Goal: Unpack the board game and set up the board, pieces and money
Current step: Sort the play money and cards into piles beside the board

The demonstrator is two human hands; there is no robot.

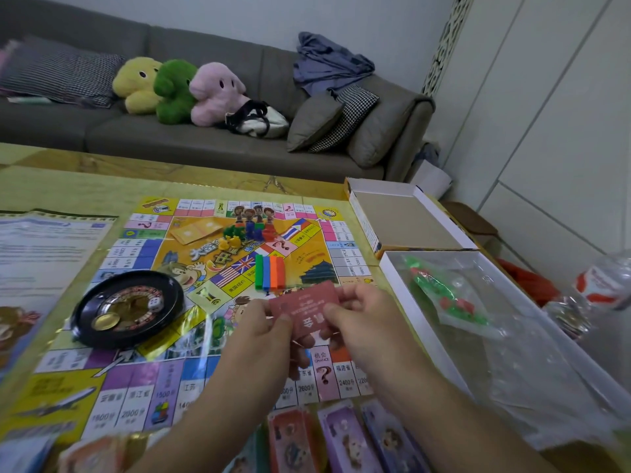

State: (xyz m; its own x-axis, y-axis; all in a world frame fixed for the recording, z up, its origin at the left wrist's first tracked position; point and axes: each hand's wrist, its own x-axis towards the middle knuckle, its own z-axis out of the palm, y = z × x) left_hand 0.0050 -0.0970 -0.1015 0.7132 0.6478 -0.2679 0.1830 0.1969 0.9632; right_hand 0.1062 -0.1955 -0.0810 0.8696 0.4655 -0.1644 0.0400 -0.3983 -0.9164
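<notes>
We see both hands meeting over the near-right part of the board [191,268], which lies unfolded and flat on the worktop [85,179]. Between them is a small stack of red cards [304,305], dull red with pale printed lettering that reads upside down to us. The left hand [263,322] pinches the stack's left edge with thumb on top, and the right hand [362,315] holds the right edge the same way, so each grip is narrow and closed on the cards.

The board is a bright yellow sheet ringed by coloured property squares with printed prices, flags and cartoon figures at its centre. On it sit a black roulette-style spinner [126,308] holding a white die, a row of green, blue, orange and red bars [269,272] touching side by side, and a cluster of small coloured pawns [249,230] near the middle.

Along the near edge lie money stacks [345,435] in red, purple and blue. To the right, the open box tray [396,278] holds a clear bag of green and red houses [447,295]; the box lid [406,216] lies beyond it. A printed rules sheet [44,247] lies left of the board.
</notes>
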